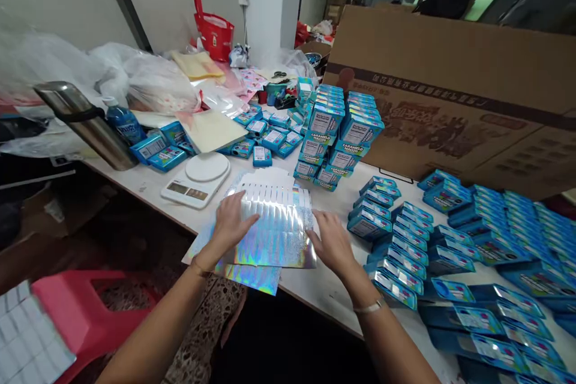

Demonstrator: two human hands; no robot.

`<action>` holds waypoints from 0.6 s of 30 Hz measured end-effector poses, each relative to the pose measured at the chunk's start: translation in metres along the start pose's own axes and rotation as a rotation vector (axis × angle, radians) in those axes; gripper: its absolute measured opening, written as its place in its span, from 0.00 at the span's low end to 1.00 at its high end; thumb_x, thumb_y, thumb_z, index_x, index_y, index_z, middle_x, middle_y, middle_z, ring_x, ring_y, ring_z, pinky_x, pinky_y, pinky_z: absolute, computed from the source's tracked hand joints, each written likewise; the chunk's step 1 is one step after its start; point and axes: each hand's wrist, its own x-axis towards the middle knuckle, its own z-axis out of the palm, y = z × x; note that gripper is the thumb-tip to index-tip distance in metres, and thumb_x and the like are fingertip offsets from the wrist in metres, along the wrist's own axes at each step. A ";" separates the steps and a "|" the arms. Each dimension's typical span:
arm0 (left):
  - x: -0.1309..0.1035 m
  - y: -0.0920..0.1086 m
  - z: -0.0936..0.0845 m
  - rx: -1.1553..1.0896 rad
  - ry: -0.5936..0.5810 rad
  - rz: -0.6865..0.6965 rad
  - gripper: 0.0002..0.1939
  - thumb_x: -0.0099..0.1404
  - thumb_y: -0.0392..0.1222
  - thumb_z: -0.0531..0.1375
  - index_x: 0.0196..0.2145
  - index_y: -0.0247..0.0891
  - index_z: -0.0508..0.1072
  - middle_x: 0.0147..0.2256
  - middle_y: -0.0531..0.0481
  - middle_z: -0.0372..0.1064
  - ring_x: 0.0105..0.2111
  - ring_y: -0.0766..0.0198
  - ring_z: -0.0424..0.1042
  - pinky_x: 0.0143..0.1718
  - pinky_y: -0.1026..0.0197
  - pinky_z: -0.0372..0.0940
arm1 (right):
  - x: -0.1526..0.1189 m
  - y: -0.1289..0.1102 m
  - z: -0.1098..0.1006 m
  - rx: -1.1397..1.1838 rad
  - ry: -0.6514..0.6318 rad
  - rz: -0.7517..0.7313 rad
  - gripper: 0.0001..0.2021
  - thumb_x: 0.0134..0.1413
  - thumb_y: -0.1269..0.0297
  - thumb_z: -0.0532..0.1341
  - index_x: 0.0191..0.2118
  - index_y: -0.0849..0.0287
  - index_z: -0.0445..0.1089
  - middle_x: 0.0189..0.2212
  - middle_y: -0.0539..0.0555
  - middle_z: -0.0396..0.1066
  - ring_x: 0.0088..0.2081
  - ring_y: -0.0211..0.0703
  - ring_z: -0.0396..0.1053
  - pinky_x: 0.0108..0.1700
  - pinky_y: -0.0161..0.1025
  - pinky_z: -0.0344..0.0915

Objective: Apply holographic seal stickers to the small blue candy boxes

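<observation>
Shiny holographic sheets (274,246) lie in front of me at the table's front edge, with a row of narrow slits or strips across the upper part. My left hand (231,221) grips the top sheets at their left side, thumb stretched over the surface. At the right edge my right hand (330,239) holds the same sheets, its thumb on the border and the other fingers partly hidden. Another holographic sheet (256,279) sticks out at an angle underneath. White cut tabs (269,177) show beyond the far edge. How many sheets are held, I cannot tell.
A kitchen scale (191,189) sits left of the sheets. Blue boxes (326,117) are stacked behind, and rows of blue packs (407,246) cover the right side. A steel flask (85,123) leans at left. A big carton (450,102) stands behind; a red stool (94,312) is below left.
</observation>
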 end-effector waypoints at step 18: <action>0.091 0.026 0.069 0.142 -0.620 0.358 0.56 0.52 0.53 0.71 0.69 0.34 0.47 0.62 0.30 0.58 0.65 0.38 0.54 0.66 0.32 0.40 | 0.143 0.004 0.036 -0.132 -0.146 0.090 0.15 0.65 0.65 0.56 0.53 0.54 0.73 0.51 0.59 0.72 0.52 0.52 0.67 0.48 0.43 0.59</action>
